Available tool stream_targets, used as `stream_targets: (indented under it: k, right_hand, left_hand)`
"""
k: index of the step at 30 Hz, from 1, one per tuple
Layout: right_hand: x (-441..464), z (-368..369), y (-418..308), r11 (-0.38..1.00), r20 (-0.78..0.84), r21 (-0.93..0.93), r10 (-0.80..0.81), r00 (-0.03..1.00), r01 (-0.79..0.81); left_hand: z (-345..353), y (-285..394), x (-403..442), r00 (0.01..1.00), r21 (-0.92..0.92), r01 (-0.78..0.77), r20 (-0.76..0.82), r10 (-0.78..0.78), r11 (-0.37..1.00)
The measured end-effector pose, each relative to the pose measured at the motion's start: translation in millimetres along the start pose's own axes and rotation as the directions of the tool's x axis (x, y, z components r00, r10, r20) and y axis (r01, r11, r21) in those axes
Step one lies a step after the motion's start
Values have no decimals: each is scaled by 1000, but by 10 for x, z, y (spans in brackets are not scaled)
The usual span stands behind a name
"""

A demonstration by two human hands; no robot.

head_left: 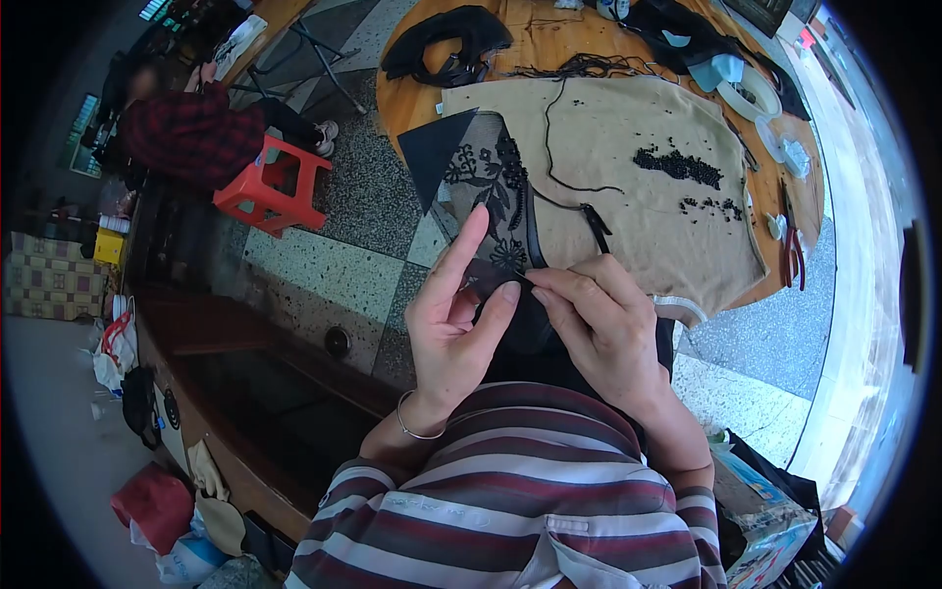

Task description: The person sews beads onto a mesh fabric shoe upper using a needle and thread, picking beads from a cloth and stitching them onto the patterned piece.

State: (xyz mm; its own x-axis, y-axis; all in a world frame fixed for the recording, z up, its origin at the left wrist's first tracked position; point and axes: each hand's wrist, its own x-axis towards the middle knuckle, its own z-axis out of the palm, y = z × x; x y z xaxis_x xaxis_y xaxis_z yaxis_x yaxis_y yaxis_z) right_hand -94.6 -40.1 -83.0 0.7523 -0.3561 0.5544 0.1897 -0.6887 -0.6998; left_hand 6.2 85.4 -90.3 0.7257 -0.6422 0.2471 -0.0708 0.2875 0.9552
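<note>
A piece of sheer black fabric (476, 177) with embroidered flowers and leaves hangs off the table's near edge toward my lap. My left hand (449, 319) is at its lower part, index finger stretched out and thumb against the cloth. The other fingers are curled, partly hidden at the fabric. Close by, my right hand (603, 319) pinches thumb and forefinger together at the fabric's edge. Whatever is in that pinch is too small to make out. A dark beaded strip runs down the embroidery, and a black cord (551, 147) lies beyond on the beige cloth.
The beige cloth (628, 236) covers much of the round wooden table (417, 64). On it lie loose black beads (677, 167). Red-handled pliers (793, 257), a tape roll (751, 95) and a black bundle (446, 44) lie around it. Someone sits on a red stool (270, 187) at left.
</note>
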Motion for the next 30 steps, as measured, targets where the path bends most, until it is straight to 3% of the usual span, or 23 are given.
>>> stream_targets:
  k: [8, 13, 15, 20, 27, 30]
  right_hand:
    - [10, -13, -8, 999, 16, 28, 31, 999, -32]
    - [28, -61, -21, 1000, 18, -22, -2, 1000, 2]
    - [58, -81, -11, 997, 13, -55, -45, 999, 46]
    - [116, -145, 102, 977, 77, 179, 105, 992, -117]
    - [138, -160, 225, 878, 169, 371, 257, 952, -303]
    - [121, -123, 266, 907, 122, 346, 209, 970, -239]
  left_hand:
    - [-9, -20, -18, 1000, 17, 16, -5, -15, 1000]
    - [1, 57, -15, 997, 193, -7, 81, -9, 981]
    - [11, 114, 0, 991, 160, 42, 119, -61, 986]
    - [-41, 102, 155, 961, -127, 185, 229, -153, 974]
    - [-5, 33, 253, 953, -222, 238, 244, -182, 946]
    - [4, 23, 257, 955, -233, 245, 228, -192, 941]
